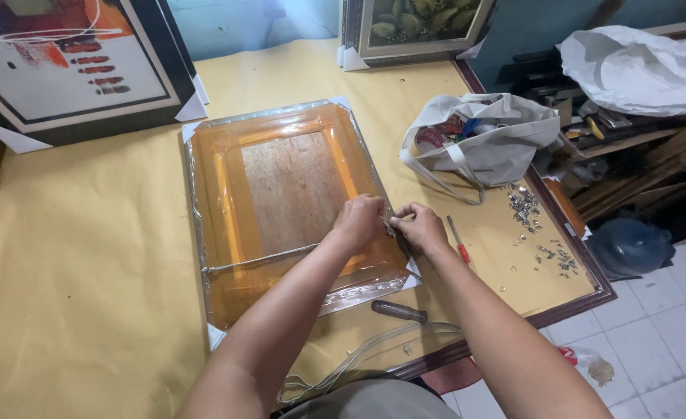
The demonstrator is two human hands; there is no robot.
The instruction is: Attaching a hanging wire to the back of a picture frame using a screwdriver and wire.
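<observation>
Hands | left hand [357, 219], right hand [420, 227] (fingers pinched) at wrapped frame [281, 202] edge

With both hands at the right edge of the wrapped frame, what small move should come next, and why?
Probably the right hand should reach for the red-handled screwdriver beside it. Both hands, the left hand too, pinch something small at the edge of the frame, where a wire stretched across the back ends.
</observation>
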